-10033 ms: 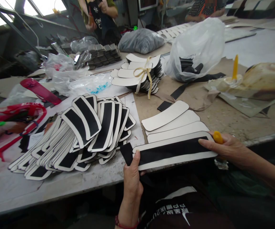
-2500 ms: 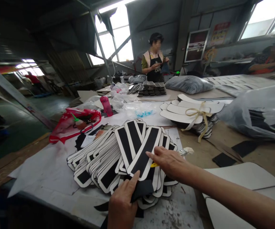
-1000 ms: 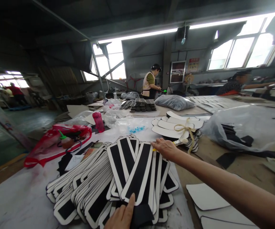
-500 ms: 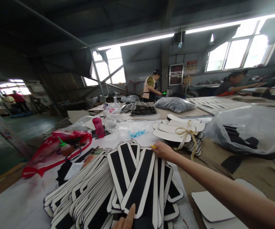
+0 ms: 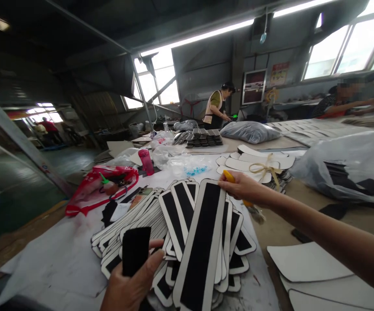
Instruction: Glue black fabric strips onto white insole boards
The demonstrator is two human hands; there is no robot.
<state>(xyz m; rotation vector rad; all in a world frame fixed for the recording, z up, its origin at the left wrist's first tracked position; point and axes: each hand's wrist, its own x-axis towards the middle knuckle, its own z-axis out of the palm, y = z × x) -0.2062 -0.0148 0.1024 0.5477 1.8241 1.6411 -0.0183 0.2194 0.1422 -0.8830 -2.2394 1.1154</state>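
My left hand (image 5: 133, 278) is closed around a short black strip of material (image 5: 137, 250), thumb in front and a fingertip showing behind. My right hand (image 5: 234, 183) pinches the top right corner of a long white panel with a black centre (image 5: 203, 242), which is lifted over the pile. A yellow-handled tool (image 5: 228, 176) is also gripped in that hand; its working end cannot be made out. Under both hands lies a fanned pile of similar rounded panels (image 5: 174, 216), with a denser stack of them (image 5: 135, 211) to the left.
A tied bundle of white pieces (image 5: 255, 166) lies beyond my right hand, near a clear plastic bag of black pieces (image 5: 349, 172). Plain white panels (image 5: 310, 261) lie at right. A red bag (image 5: 99, 190) and pink bottle (image 5: 146, 162) stand left. A co-worker (image 5: 217, 108) stands behind.
My left hand has come up and left, now showing the black strip. The long panel has been raised toward me, its top corner in my right hand. The view has turned left.
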